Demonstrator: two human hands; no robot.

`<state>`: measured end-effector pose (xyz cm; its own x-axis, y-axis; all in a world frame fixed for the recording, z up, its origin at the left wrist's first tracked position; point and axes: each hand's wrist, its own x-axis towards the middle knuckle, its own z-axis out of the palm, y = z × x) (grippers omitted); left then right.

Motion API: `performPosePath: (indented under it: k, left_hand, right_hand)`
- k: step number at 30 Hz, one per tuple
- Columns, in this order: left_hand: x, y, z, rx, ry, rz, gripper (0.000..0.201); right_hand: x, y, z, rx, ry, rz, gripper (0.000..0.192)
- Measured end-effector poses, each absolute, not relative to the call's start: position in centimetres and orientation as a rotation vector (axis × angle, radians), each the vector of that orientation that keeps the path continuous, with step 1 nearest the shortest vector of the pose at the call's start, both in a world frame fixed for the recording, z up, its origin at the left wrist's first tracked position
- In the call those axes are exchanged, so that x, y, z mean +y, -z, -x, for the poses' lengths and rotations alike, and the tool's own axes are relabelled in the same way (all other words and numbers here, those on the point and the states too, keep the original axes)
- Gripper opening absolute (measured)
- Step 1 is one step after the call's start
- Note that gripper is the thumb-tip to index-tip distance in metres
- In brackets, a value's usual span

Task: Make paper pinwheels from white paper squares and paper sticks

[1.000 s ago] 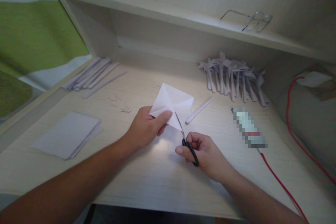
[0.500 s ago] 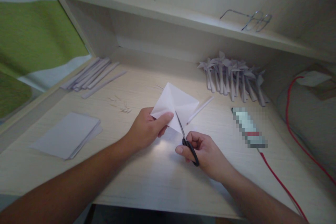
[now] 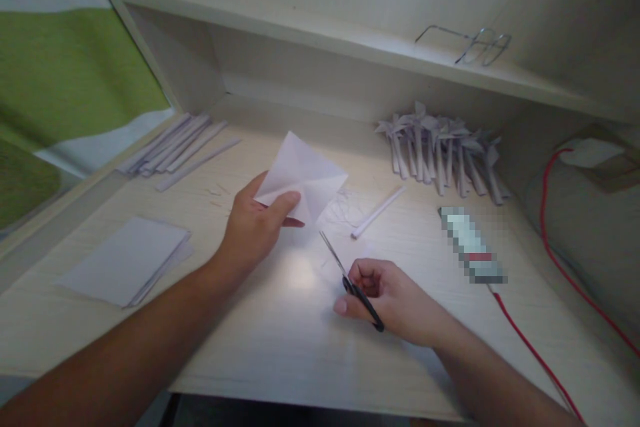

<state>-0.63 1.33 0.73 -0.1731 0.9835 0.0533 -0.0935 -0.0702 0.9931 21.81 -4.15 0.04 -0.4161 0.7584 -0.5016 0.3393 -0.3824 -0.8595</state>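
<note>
My left hand (image 3: 255, 227) pinches a creased white paper square (image 3: 303, 177) by its near corner and holds it tilted above the desk. My right hand (image 3: 387, 297) grips small black-handled scissors (image 3: 350, 280), blades pointing up-left toward the paper, with a gap between the tips and the sheet. A thin rolled paper stick (image 3: 379, 211) lies on the desk just right of the square.
A stack of white sheets (image 3: 125, 260) lies at the left. Rolled paper sticks (image 3: 175, 147) sit at the back left, a row of paper pinwheels (image 3: 443, 150) at the back right. A blurred tube (image 3: 473, 243), a red cable (image 3: 537, 350), and glasses (image 3: 467, 43) on the shelf.
My left hand lifted the paper up and to the left, away from the scissors. The scissors came out of the paper and my right hand dropped slightly toward the desk.
</note>
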Motion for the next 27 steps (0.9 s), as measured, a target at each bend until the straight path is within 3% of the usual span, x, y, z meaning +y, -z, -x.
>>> performPosePath:
  k: [4, 8, 13, 20, 27]
  left_hand:
    - [1.6, -0.6, 0.9, 1.234, -1.393, -1.169, 0.027]
    - [0.9, -0.7, 0.1, 1.153, -1.116, -1.329, 0.018]
    - [-0.1, -0.6, -0.7, 1.113, -0.901, -1.378, 0.020]
    - [0.5, 0.0, -0.5, 1.060, -0.702, -1.412, 0.035]
    - [0.5, -0.4, -0.1, 1.100, -0.889, -1.295, 0.030]
  right_hand:
    - [-3.1, -0.9, -22.8, -1.410, -1.563, 1.413, 0.037]
    - [-2.3, -0.7, -23.0, -1.266, -1.218, 1.348, 0.029]
    - [-2.3, 0.9, -22.5, -1.192, -1.309, 1.291, 0.025]
    - [-2.1, 2.0, -22.9, -1.093, -1.172, 1.233, 0.023]
    - [-1.9, 0.8, -22.6, -1.181, -1.321, 1.279, 0.023]
